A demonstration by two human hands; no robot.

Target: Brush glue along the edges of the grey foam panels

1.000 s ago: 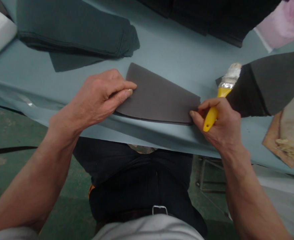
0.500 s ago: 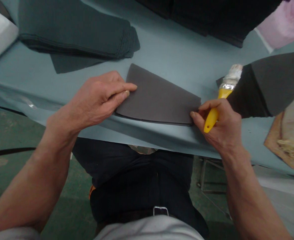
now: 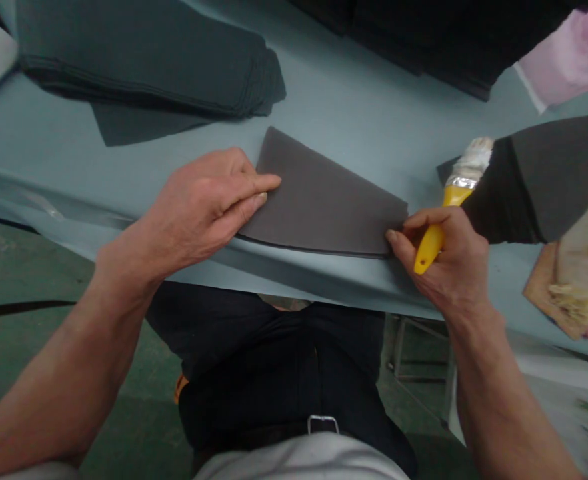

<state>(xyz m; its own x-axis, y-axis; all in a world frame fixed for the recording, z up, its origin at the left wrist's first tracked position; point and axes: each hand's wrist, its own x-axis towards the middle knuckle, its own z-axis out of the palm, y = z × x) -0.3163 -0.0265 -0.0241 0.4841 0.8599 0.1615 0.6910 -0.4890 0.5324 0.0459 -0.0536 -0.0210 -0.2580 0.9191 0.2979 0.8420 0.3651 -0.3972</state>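
Note:
A dark grey folded panel (image 3: 329,200), wider at its left end, lies along the front edge of the table. My left hand (image 3: 211,203) is closed on its left end, index finger on top and thumb beside it. In my right hand (image 3: 449,257) is a paintbrush (image 3: 457,193) with a yellow handle, its white-coated bristles pointing up and away. The thumb and index finger of that same hand pinch the panel's right corner. My left hand's other fingers are mostly hidden.
Pale blue sheeting covers the table (image 3: 364,127). Dark green-grey pieces (image 3: 144,53) are stacked at far left, black material (image 3: 424,40) at the back. Rightward lie dark panels (image 3: 559,173), pink film (image 3: 571,57) and a brown board (image 3: 539,290). Below stands a metal frame (image 3: 419,363).
The view has shifted a little, so the panel and both hands appear slightly further right and lower. Both hands keep the same hold.

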